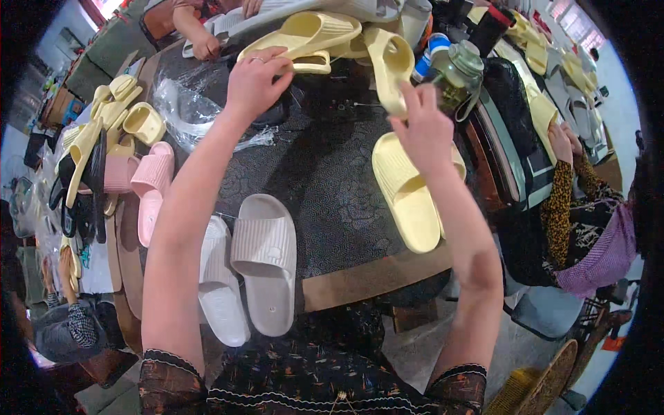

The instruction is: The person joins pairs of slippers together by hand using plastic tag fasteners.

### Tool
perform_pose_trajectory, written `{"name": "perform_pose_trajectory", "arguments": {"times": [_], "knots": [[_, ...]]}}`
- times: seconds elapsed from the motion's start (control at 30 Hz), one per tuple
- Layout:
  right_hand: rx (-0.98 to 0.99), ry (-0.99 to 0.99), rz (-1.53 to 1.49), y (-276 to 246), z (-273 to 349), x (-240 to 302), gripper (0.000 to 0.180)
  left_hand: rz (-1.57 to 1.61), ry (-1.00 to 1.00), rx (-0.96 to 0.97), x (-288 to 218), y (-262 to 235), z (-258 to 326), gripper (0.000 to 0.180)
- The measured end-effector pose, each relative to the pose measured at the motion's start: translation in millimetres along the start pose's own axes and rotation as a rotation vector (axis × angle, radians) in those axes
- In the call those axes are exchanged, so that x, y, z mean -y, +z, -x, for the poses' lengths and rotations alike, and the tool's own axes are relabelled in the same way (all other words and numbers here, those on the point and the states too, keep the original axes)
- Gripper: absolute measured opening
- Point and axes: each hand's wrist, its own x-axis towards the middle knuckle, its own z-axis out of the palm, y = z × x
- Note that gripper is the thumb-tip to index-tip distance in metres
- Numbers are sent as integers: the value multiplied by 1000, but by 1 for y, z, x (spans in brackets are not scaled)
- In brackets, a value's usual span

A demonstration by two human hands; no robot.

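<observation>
At the far side of the table, my left hand [259,83] has its fingers closed over the near end of a yellow slide slipper [315,31], which rests on other yellow slippers. My right hand [423,131], slightly blurred, pinches the lower end of a second yellow slipper [389,59] that stands tilted, toe end up. Under my right forearm lies a yellow slipper [408,197], its mate partly hidden. Near the front edge, a grey slipper [266,256] sits beside a white slipper [223,290], which my left forearm partly covers.
Pink slippers [152,176] and a heap of yellow ones [104,124] occupy the left side. Clear plastic bags [183,114] lie behind my left forearm. A green-lidded jar [458,72] stands back right. Co-workers' hands [205,47] show across the table and at the right [566,142].
</observation>
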Motion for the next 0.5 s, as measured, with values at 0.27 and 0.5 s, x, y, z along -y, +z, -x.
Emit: {"name": "perform_pose_trajectory", "arguments": {"times": [0.27, 0.5], "knots": [[391, -37, -236, 70, 25, 62, 38, 60, -18, 30, -7, 4, -3, 13], [206, 126, -173, 98, 1, 82, 44, 73, -45, -9, -9, 3, -2, 12]]}}
